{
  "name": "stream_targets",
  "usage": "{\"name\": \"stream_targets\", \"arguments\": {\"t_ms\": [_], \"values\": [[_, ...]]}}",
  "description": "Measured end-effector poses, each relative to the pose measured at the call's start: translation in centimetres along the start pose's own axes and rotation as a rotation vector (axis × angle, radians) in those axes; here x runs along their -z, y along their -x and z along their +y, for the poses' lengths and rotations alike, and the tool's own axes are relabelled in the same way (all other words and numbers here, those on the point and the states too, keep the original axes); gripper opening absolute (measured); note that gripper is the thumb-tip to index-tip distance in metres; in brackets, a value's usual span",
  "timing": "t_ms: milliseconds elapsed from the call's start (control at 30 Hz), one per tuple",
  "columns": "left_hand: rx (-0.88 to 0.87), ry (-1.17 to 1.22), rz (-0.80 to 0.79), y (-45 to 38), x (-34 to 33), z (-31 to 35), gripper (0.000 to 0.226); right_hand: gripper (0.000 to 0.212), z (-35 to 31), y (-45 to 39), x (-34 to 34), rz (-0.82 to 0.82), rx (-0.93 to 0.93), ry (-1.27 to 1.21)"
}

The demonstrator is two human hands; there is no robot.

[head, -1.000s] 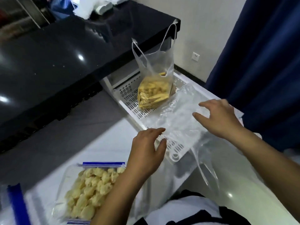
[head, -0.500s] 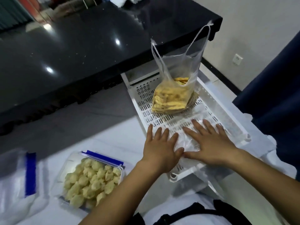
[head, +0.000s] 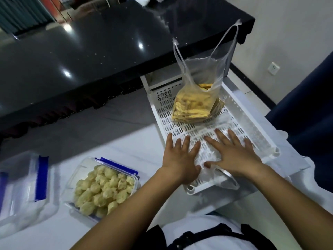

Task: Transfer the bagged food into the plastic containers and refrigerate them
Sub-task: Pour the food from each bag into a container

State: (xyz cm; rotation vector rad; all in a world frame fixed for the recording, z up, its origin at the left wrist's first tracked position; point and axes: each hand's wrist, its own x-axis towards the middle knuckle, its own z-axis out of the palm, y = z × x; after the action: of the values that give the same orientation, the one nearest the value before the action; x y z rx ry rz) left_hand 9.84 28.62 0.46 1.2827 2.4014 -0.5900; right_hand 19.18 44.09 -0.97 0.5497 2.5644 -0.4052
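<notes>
An empty clear plastic bag [head: 207, 154] lies flat in the near half of a white slotted tray [head: 252, 123]. My left hand [head: 180, 156] and my right hand [head: 234, 154] press on it side by side, fingers straight and spread. Behind them in the tray stands a second clear bag [head: 196, 103] holding yellow sliced food, its handles sticking up. To the left on the white counter sits an open clear plastic container [head: 106, 186] with blue clips, filled with pale dumpling-like pieces.
A clear lid with blue clips [head: 27, 183] lies at the far left of the counter. A glossy black table [head: 90, 51] stands beyond the counter. A dark blue curtain [head: 306, 109] hangs at the right, by a wall with a socket [head: 273, 68].
One second ago both hands held the empty bag above the tray. They laid it down and flattened it; since half a second ago they have hardly moved.
</notes>
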Motion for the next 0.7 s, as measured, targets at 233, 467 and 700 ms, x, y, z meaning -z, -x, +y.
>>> {"name": "stream_targets", "arguments": {"t_ms": [233,467,700], "values": [[0.002,0.022,0.023,0.1,0.0,-0.2,0.078,0.086,-0.7,0.3,0.7,-0.052,-0.005,-0.006],[-0.028,0.109,0.097,0.6,0.1,-0.4,0.076,0.081,-1.2,1.1,1.6,-0.072,0.009,-0.018],[-0.181,0.587,0.256,4.1,2.1,-4.1,0.065,0.078,-0.5,3.0,5.2,0.084,0.100,-0.242]]}}
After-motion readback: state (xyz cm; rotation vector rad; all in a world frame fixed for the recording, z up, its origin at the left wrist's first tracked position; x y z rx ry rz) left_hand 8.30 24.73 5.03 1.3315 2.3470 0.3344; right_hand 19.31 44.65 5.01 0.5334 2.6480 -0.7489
